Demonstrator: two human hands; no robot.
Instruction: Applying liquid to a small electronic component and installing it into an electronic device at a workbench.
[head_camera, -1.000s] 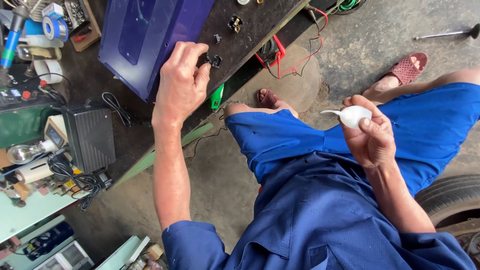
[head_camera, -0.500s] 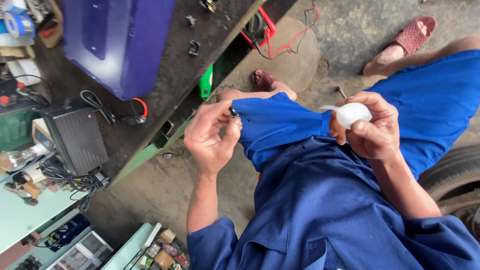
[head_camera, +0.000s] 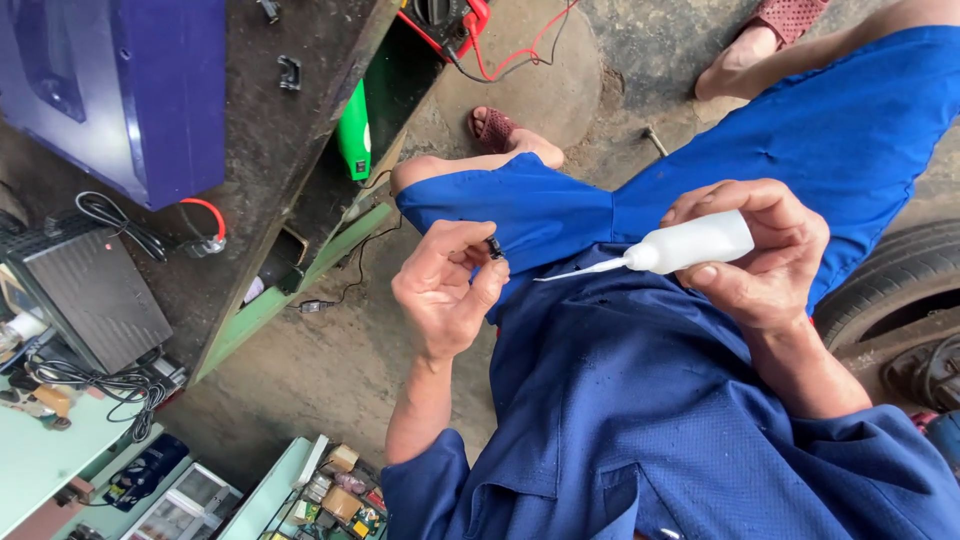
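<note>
Left hand (head_camera: 445, 290) over blue lap, fingers pinched shut on small black part (head_camera: 494, 247). Right hand (head_camera: 755, 255) closed round white squeeze bottle (head_camera: 690, 243), thin nozzle aimed toward part, just short.

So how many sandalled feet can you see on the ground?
2: one red sandal beside the blue knee near the bench, another red sandal at the top edge, partly cut off.
</note>
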